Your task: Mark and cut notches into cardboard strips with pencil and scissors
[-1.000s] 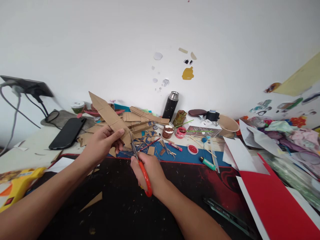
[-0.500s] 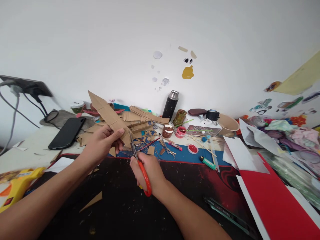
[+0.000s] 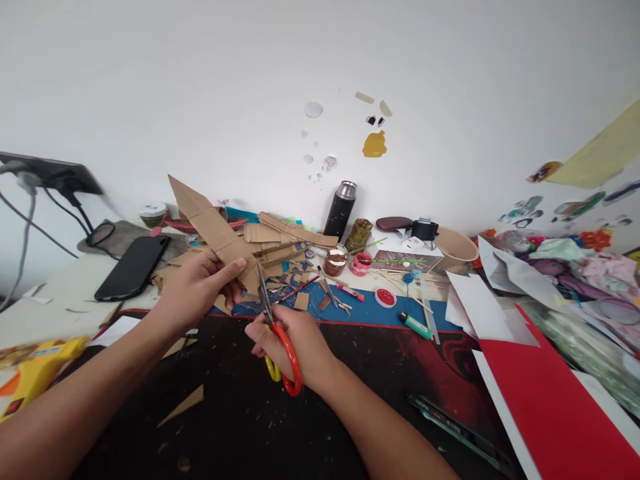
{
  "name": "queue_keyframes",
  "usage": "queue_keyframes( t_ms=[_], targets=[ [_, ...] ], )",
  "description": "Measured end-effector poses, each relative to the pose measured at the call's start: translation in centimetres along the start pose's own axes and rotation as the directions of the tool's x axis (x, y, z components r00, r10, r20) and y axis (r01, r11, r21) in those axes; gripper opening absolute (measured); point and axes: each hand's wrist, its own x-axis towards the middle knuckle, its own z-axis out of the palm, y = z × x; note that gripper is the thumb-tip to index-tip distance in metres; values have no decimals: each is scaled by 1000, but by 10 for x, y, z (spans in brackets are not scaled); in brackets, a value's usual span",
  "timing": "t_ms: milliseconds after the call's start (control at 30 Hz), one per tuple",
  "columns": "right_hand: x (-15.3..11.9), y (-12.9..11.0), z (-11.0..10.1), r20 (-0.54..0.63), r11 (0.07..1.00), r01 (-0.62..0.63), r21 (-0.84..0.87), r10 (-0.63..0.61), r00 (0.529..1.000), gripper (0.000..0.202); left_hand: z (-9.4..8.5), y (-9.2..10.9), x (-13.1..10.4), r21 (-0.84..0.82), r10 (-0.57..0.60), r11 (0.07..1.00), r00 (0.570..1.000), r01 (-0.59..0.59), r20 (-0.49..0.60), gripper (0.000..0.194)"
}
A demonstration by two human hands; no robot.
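My left hand [image 3: 207, 280] pinches a long, pointed strip of cardboard [image 3: 213, 227] between thumb and fingers, its tip slanting up to the left. In my right hand [image 3: 293, 337] are scissors [image 3: 286, 360] with one red and one yellow handle loop. Their blades are spread and lie at the right edge of the cardboard, close to my left thumb. Below the hands, a thin triangular cardboard offcut [image 3: 185, 405] lies on the black mat [image 3: 240, 427]. Loose cardboard pieces and scraps [image 3: 295, 273] are heaped behind the hands.
A black phone [image 3: 133, 267] and a yellow glue gun [image 3: 43, 373] lie at the left. Behind stand a black flask [image 3: 341, 212] and open paint jars [image 3: 335, 262]. To the right are a green cutter [image 3: 416, 325], a utility knife [image 3: 457, 430] and red card [image 3: 555, 400].
The cardboard strip has moved slightly to the left with my left hand. The scissors have opened, and the fingers of my right hand have spread, showing more of the yellow loop.
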Motion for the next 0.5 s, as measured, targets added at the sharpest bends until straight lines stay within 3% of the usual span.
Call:
queue_keyframes(
  t_ms=[233,367,500],
  targets=[
    [2,9,2,-5,998,-58,1,58,998,50,1,1,0,0,-50,999,998,50,39,56],
    [1,3,1,11,991,-106,82,106,994,46,6,2,-2,25,-19,1000,1000,19,-4,53],
    [-1,-4,-1,-15,996,-81,23,81,997,36,11,4,-5,-13,-39,999,999,39,-12,51]
  ],
)
